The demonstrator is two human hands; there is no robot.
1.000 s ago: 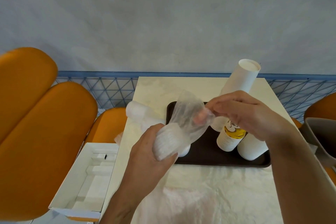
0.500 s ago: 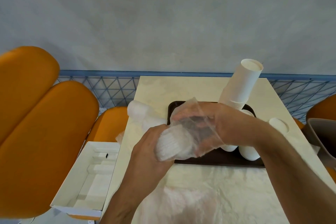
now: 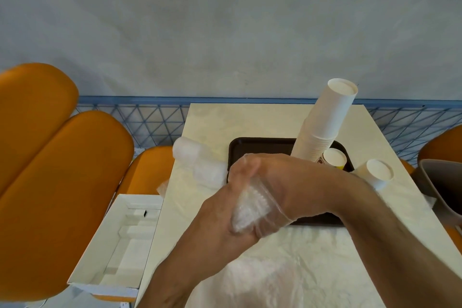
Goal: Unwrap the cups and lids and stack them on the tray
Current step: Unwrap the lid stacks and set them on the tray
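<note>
Over brown plastic tray [image 3: 260, 145], left hand [image 3: 225, 217] grips clear-film-wrapped white lid stack [image 3: 250, 210]; right hand [image 3: 280, 182] pinches film. Light, slippery, probably crushable: hold the sides.

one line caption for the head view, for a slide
Both hands grip a plastic-wrapped sleeve of lids over the tray.

1. A stack of white lids [image 3: 251, 210] in clear plastic wrap is held above the near edge of the tray.
2. The dark brown tray [image 3: 260, 146] lies flat on the counter.
3. A tall stack of white paper cups [image 3: 325, 120] leans on the tray.
4. Another wrapped white roll [image 3: 197, 165] lies left of the tray.
5. A single white cup [image 3: 376, 174] lies tilted at the tray's right.
</note>
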